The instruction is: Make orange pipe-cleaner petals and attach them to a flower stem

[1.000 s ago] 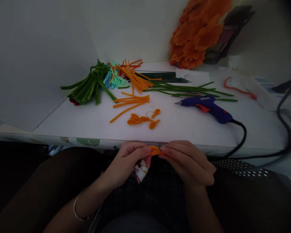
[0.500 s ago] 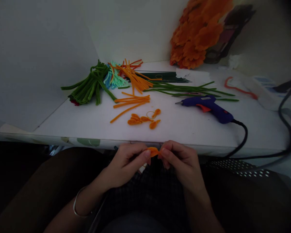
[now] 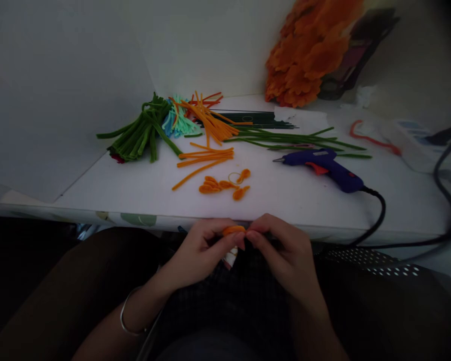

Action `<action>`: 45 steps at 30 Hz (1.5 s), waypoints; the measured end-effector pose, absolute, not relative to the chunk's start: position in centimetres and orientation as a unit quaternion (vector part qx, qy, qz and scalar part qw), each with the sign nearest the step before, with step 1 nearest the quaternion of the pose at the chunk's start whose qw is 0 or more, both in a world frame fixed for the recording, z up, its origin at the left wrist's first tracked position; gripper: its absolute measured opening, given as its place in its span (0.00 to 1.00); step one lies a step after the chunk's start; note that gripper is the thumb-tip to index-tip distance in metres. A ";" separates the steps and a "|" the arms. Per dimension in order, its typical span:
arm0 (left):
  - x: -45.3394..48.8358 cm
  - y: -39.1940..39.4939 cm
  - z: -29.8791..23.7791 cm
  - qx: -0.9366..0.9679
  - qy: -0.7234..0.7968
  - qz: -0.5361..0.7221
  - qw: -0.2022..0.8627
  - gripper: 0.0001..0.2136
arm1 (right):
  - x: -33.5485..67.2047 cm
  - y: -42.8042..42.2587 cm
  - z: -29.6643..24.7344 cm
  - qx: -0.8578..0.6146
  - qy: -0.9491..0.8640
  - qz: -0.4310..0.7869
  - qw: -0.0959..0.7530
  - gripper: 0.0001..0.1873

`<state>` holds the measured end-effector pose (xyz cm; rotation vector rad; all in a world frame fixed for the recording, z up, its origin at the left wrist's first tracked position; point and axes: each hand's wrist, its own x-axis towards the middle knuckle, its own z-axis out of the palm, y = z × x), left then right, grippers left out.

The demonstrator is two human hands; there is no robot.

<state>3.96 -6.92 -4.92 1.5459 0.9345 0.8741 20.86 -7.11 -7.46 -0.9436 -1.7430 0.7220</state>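
Just in front of the table edge, my left hand (image 3: pixel 206 250) pinches a looped orange pipe cleaner (image 3: pixel 233 229), mostly covered by thumb and fingers. My right hand (image 3: pixel 281 245) is closed in a pinch at the loop's right end, its fingertips touching or nearly touching the left ones. Beneath the left fingers a small whitish piece (image 3: pixel 231 256) shows; what it is I cannot make out. On the table beyond lie several finished orange loops (image 3: pixel 210 184) with twisted ends. Behind them are straight orange pipe cleaners (image 3: pixel 206 156), some bunched, some loose.
A blue glue gun (image 3: pixel 323 168) lies at right, its black cord (image 3: pixel 379 215) running off the front edge. Green pipe cleaners (image 3: pixel 135 135) are bundled at left, pale blue-green ones (image 3: pixel 178 118) beside them. Dark thin stems (image 3: pixel 259 119) lie at the back. Large orange flowers (image 3: pixel 304 60) stand behind.
My left fingers have slid right along the orange loop and now cover its twisted end. More of the whitish piece shows below. The table items stay put; the view shifts slightly.
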 end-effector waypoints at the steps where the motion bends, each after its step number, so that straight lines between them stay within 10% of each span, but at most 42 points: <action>1: 3.9 -7.0 -5.0 0.676 0.386 0.371 0.506 0.11 | 20.9 -7.2 -7.4 -0.396 -0.699 0.339 0.489 0.09; 9: 3.6 -7.3 -5.9 0.841 0.336 0.373 0.199 0.12 | 20.7 -7.1 -8.5 -0.304 -0.498 0.686 0.435 0.18; 16: 3.8 -7.1 -4.9 0.693 0.427 0.322 0.484 0.19 | 20.7 -7.6 -7.4 -0.419 -0.676 0.333 0.507 0.09; 32: 4.2 -7.5 -5.8 0.793 0.436 0.342 0.254 0.08 | 19.8 -7.7 -7.6 -0.454 -0.700 0.246 0.494 0.04; 45: 4.3 -6.7 -4.8 0.632 0.432 0.354 0.538 0.12 | 20.8 -7.5 -7.4 -0.421 -0.719 0.300 0.465 0.02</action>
